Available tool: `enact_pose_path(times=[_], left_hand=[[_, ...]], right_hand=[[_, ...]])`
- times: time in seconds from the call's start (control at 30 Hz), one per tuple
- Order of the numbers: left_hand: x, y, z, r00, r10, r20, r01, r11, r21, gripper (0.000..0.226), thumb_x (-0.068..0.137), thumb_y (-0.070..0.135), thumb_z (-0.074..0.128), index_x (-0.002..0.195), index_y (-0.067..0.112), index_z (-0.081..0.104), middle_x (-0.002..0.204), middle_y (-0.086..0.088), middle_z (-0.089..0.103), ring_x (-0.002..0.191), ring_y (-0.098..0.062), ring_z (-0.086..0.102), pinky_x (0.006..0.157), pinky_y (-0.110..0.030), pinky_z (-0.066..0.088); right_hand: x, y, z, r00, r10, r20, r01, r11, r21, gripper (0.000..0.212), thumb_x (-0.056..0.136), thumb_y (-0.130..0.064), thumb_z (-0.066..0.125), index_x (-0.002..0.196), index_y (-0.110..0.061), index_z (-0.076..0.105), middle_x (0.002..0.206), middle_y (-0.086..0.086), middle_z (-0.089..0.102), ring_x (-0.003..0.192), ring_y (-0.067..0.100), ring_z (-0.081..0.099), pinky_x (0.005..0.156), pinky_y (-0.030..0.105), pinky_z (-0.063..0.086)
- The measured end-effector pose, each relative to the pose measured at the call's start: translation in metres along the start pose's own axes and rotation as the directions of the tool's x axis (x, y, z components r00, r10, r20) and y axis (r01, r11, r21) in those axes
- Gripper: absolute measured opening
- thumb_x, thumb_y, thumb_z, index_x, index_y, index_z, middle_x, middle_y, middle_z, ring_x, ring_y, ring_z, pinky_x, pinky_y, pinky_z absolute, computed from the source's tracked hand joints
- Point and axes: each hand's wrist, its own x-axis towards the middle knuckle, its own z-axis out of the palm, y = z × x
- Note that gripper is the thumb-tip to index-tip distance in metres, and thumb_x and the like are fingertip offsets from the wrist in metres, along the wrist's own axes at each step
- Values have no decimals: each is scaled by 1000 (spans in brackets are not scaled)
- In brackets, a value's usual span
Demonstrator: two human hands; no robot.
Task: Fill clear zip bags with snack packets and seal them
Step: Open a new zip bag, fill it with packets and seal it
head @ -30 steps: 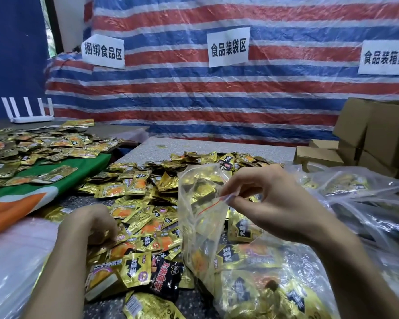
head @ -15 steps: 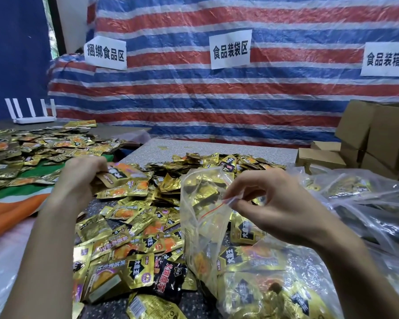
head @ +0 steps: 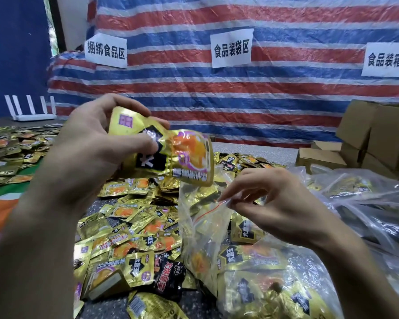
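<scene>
My left hand grips a small stack of gold snack packets and holds it raised just above the mouth of a clear zip bag. My right hand pinches the bag's rim by its red zip line and holds the mouth up. The bag stands on the table with some gold packets inside. A heap of loose gold snack packets lies on the table below my left hand, with one black packet among them.
Filled clear bags are piled at the right. Cardboard boxes are stacked at the far right. More gold packets cover the left table, where a white router stands. A striped tarp with paper signs hangs behind.
My left hand has lifted packets from the heap and carried them up and right, over the bag's mouth. My right hand has kept its pinch on the bag's rim.
</scene>
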Motion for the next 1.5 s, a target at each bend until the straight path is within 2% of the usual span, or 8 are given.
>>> enact_pose_path(times=[0.23,0.4,0.6,0.77,0.87,1.03,1.27,1.5], left_hand=[[-1,-6,28,976,-160,149,125,968,217,38,74,-12,72,102,13,63,90,-9,77,78,-22,75,62,-37,63],[1,-28,54,970,-111,217,-33,822,569,27,76,13,80,97,23,66,87,-1,68,77,-20,65,73,-43,58],[7,-40,63,953,-174,248,36,878,477,43,83,59,58,103,21,61,89,4,69,77,-9,65,74,-34,54],[7,-30,30,847,-156,508,-237,744,624,63,67,88,51,83,31,73,89,19,70,88,5,62,78,-32,49],[9,-29,18,868,-140,476,-252,702,666,45,62,76,56,84,40,72,95,19,69,96,3,60,93,-36,48],[14,-33,-3,935,-164,314,-125,677,726,41,55,72,55,77,40,68,92,17,65,93,-3,61,86,-38,50],[7,-30,-5,797,-328,507,-73,781,621,40,66,74,68,93,45,67,85,10,74,74,-11,72,66,-29,60],[9,-35,9,813,-344,469,-4,804,595,45,65,57,72,104,37,63,83,3,74,67,-15,71,59,-24,55]], right_hand=[[0,-6,5,999,-43,-33,43,999,-24,18,82,-11,76,87,-28,80,83,-15,70,79,8,67,67,34,56],[1,-7,12,992,-99,-83,94,994,-59,12,81,-19,72,88,-27,79,81,-12,67,71,12,63,59,40,50],[1,-4,9,972,-105,-212,87,992,-93,10,82,-17,77,85,-27,77,76,-12,63,56,12,47,55,34,40],[1,-6,9,955,-63,-289,24,990,-139,7,79,-35,72,78,-29,69,67,-24,57,58,1,51,55,20,29],[1,-6,11,952,-39,-305,-8,988,-151,9,79,-35,75,76,-30,68,68,-21,60,61,-2,53,54,20,29],[2,-6,16,948,-5,-319,-62,978,-200,14,80,-36,78,78,-28,67,73,-18,64,58,-6,48,55,27,35],[1,-8,20,939,24,-343,-91,980,-179,14,81,-39,74,78,-29,65,71,-19,61,57,-2,49,53,29,41],[2,-9,21,943,65,-325,-128,976,-174,23,81,-49,65,84,-27,74,76,-16,64,64,1,53,58,40,51]])
